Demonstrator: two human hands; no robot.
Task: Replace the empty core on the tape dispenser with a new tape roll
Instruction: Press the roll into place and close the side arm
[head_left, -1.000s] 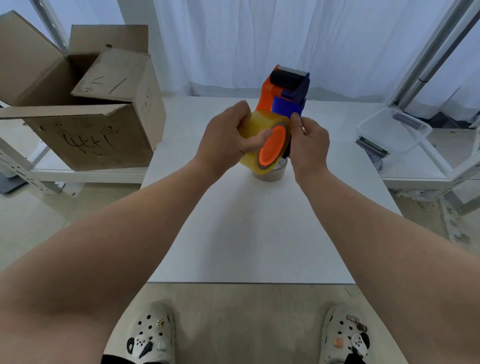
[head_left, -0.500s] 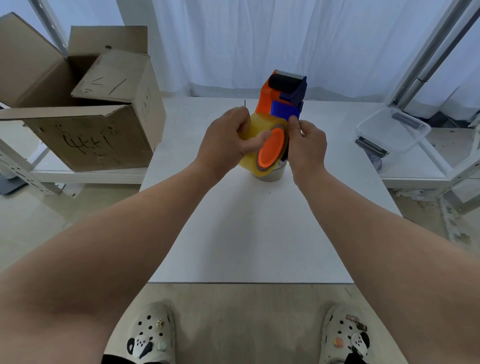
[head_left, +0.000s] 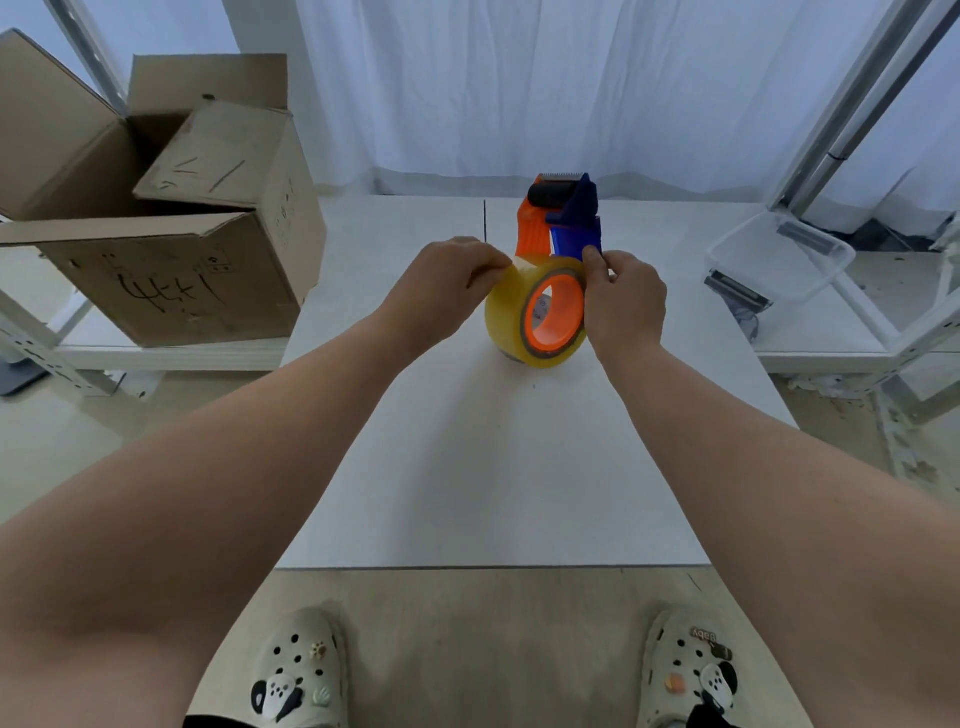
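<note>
Your new tape roll (head_left: 511, 312) already sits on the orange hub (head_left: 553, 315) of the tape dispenser (head_left: 563, 221), held over the far middle of the white table (head_left: 493, 467), so the risks now lie in the threading. Your left hand (head_left: 441, 291) is pinched shut on the top edge of the roll, apparently on the loose end of the film, while your right hand (head_left: 626, 301) is closed around the dispenser's frame beside the blue plate (head_left: 576, 239). If the free end slips from that pinch it will likely drop back onto the roll and be hard to find again on clear yellowish film. Pull at an angle and the strip may fold and stick to itself. The serrated blade (head_left: 558, 175) at the top sits just above the black roller (head_left: 548, 195); feeding the end up there carelessly could nick a fingertip. Something lies partly hidden under the roll, possibly the old core, though you cannot tell from here.
</note>
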